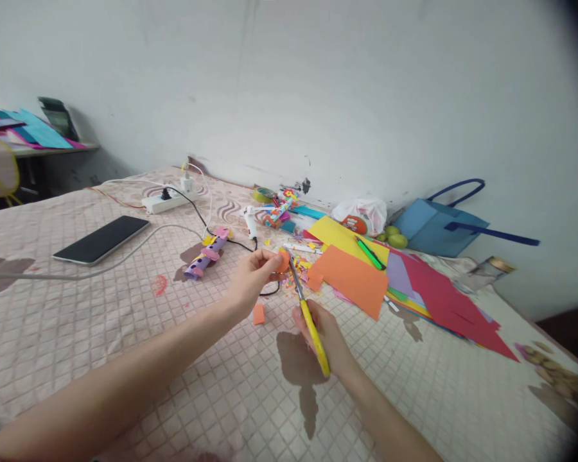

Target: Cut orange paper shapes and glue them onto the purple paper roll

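Observation:
Between the thumb and fingers of my left hand [256,277] is a small piece of orange paper [283,261]. My right hand [328,337] is closed around the yellow handles of a pair of scissors [313,333]. Their metal blades point away from me and meet the edge of the orange piece; whether they are cutting into it I cannot tell. Beneath, a small orange paper scrap [259,314] lies on the patterned cloth. Larger orange paper [351,279] rests just beyond the scissors, with colourful clippings [301,264] scattered beside it.
A phone [103,239], a power strip [168,201] with cables, and a decorated purple paper roll [207,255] lie to the left. Behind are a glue gun [250,223] and a green cutter [370,253]. Red paper [455,301] and a blue bag [436,228] are at right, by the wall.

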Motion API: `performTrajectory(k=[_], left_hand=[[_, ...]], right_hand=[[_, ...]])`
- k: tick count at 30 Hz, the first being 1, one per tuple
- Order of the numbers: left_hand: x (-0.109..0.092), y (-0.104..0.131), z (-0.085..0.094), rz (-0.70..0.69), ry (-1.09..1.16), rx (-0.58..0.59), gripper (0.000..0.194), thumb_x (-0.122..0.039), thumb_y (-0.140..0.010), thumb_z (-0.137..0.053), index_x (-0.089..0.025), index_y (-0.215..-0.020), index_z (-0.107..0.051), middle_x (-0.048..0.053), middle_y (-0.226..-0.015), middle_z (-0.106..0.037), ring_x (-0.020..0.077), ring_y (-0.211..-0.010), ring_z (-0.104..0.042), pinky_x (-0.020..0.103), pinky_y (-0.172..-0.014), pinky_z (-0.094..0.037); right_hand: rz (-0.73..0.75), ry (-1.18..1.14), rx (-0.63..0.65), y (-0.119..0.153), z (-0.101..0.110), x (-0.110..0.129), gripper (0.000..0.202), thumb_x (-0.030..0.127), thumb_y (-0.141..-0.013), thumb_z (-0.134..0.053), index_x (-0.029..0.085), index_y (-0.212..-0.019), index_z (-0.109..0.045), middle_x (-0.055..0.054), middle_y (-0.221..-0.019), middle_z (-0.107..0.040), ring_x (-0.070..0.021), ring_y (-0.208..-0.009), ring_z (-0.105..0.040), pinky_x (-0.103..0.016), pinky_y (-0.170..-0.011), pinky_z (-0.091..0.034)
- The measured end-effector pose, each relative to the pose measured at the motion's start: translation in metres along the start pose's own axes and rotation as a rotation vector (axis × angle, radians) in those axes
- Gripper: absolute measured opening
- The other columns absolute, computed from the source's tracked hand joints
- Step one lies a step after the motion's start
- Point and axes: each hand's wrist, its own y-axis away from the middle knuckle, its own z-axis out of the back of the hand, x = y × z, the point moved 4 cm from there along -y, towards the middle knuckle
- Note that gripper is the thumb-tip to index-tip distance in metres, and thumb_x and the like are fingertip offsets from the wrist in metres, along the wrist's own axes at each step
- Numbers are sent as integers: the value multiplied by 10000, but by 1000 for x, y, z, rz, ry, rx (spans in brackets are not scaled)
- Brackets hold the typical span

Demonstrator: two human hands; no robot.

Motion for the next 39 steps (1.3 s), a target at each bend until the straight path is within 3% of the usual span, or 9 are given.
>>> performTrajectory(k=[39], left_hand=[[-3,1,-1,12,17,-13,197,-303,-687,-658,-132,-678,-561,10,-724,-579,108,-681,-562,259,-643,-498]], right_hand=[[2,-31,-5,0,0,-1,338,486,-794,-466,204,-626,-387,62,-469,-370,-86,-408,-360,-201,-380,-274]])
